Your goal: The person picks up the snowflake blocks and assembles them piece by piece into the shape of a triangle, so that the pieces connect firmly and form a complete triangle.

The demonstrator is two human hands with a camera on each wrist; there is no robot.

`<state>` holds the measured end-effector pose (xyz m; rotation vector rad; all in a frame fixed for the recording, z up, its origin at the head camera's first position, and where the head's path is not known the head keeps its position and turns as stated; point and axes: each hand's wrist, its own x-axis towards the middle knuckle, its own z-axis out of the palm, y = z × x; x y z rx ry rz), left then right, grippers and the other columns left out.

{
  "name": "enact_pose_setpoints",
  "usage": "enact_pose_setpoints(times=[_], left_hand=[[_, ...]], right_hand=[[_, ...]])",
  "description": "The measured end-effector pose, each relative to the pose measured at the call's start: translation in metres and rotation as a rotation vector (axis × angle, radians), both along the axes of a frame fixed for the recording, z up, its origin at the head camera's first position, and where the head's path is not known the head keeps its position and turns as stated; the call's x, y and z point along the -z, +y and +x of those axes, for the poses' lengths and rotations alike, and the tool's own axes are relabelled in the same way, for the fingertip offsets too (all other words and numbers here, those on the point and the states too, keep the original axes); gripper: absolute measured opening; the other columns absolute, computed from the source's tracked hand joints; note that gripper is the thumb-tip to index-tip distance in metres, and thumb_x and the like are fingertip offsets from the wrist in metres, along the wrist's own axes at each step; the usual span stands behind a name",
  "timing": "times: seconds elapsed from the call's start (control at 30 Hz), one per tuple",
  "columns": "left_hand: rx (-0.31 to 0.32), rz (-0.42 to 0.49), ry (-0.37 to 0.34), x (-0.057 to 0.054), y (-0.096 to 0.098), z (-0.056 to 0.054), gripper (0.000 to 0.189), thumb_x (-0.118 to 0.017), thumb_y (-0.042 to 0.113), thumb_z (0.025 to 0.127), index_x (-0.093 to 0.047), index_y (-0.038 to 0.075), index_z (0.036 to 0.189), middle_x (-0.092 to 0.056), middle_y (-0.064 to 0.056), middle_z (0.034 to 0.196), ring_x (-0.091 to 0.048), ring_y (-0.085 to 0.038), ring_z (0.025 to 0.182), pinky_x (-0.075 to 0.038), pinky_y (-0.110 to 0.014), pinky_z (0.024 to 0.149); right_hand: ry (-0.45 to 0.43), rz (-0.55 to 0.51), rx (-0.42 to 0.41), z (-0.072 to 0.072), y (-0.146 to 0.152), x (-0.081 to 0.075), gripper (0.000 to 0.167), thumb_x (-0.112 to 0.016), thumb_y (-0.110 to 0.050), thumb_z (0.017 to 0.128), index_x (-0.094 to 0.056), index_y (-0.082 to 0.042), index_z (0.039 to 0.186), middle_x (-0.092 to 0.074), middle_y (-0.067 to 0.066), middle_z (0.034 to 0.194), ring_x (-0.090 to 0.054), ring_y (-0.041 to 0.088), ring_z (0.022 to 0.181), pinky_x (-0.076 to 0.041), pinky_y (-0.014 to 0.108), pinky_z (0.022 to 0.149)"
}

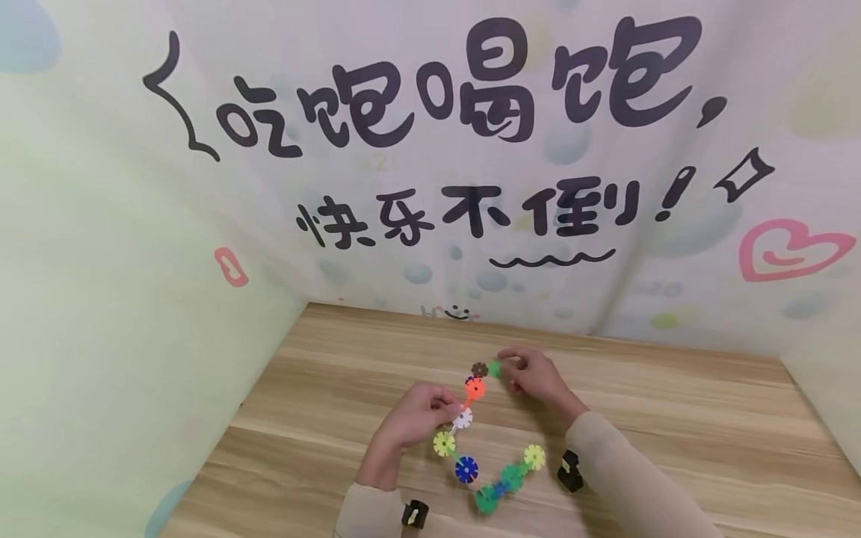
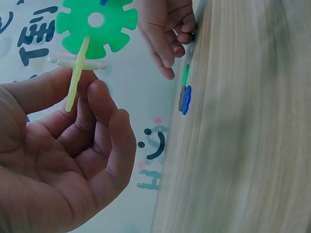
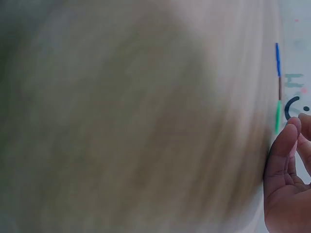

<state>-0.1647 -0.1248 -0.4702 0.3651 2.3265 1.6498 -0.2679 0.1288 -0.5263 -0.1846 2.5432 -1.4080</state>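
Note:
My left hand (image 1: 422, 412) pinches a white notched plastic disc (image 1: 463, 417) between thumb and fingers. The disc belongs to a bent chain of interlocked snowflake discs, with an orange disc (image 1: 475, 388) at the upper end. A yellow disc (image 1: 444, 444), a dark blue disc (image 1: 466, 470) and green discs (image 1: 487, 499) follow, up to a yellow disc (image 1: 534, 456) at the other end. Just right of a loose green disc (image 1: 495, 368) is my right hand (image 1: 531, 373), fingers loosely bent with nothing visible between them. In the left wrist view a green disc (image 2: 112, 41) hides part of the chain.
A brown disc (image 1: 480, 370) and a blue disc (image 2: 187, 100) lie beside the loose green one on the wooden table (image 1: 323, 359). Behind stands a printed cloth wall (image 1: 417, 284), with another along the left (image 1: 134, 336). Black wrist devices (image 1: 570, 472) sit near both sleeves.

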Motion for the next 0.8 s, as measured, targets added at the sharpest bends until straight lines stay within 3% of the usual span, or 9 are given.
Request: enact_pose_setpoints(times=[0.37, 0.47, 0.8], left_hand=[[0.010, 0.002, 0.010, -0.0023, 0.0020, 0.0009, 0.010, -0.063, 0.004, 0.097, -0.070, -0.003, 0.096, -0.066, -0.008, 0.082, -0.062, -0.028, 0.076, -0.054, -0.037, 0.066], [0.013, 0.018, 0.008, -0.0016, 0.0012, 0.0014, 0.010, -0.064, 0.007, 0.097, -0.071, 0.000, 0.096, -0.066, -0.006, 0.082, -0.061, -0.024, 0.075, -0.053, -0.034, 0.065], [0.003, -0.007, 0.003, -0.0032, 0.0044, 0.0019, 0.010, -0.062, 0.002, 0.097, -0.069, -0.004, 0.095, -0.065, -0.009, 0.083, -0.061, -0.032, 0.078, -0.050, -0.030, 0.064]], right_hand=[[0.072, 0.109, -0.016, 0.0010, -0.0050, 0.0023, 0.035, -0.073, -0.018, 0.091, -0.068, -0.016, 0.126, -0.059, 0.004, 0.069, -0.054, 0.018, 0.054, -0.043, 0.031, 0.051], [0.067, 0.117, -0.007, 0.0012, -0.0061, 0.0030, 0.036, -0.074, -0.018, 0.090, -0.068, -0.015, 0.126, -0.060, 0.003, 0.071, -0.054, 0.017, 0.056, -0.043, 0.031, 0.052], [0.121, 0.177, -0.010, 0.0012, -0.0066, 0.0046, 0.031, -0.077, -0.018, 0.088, -0.071, -0.012, 0.117, -0.059, 0.000, 0.070, -0.050, 0.015, 0.056, -0.041, 0.029, 0.052]])
